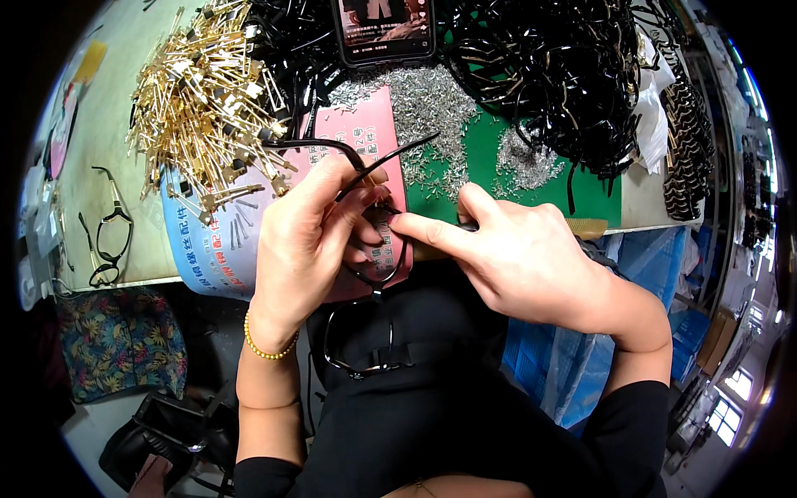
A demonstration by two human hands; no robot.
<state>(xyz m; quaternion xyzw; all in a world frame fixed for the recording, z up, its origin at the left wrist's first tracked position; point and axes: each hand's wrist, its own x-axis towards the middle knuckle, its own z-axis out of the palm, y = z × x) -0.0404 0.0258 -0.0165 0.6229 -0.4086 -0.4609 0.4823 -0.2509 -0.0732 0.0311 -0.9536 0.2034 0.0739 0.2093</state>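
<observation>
A black eyeglass frame (407,149) is in my left hand (311,224), which is closed around it at the hinge area. One temple sticks out past my fingers to the upper right, and the rims hang down in front of my black top. My right hand (523,253) reaches in from the right. Its index fingertip touches the frame near the hinge, and the other fingers are curled. A small dark bit shows beneath its thumb, too hidden to name. Just beyond both hands lies a pile of small silver screws (432,112).
Gold temple parts (207,100) are heaped at the far left, black glasses parts (548,75) at the far right. A phone (386,46) stands between them. Another pair of glasses (114,232) lies left. A green mat (594,195), printed sheets and a smaller screw pile (529,162) cover the table.
</observation>
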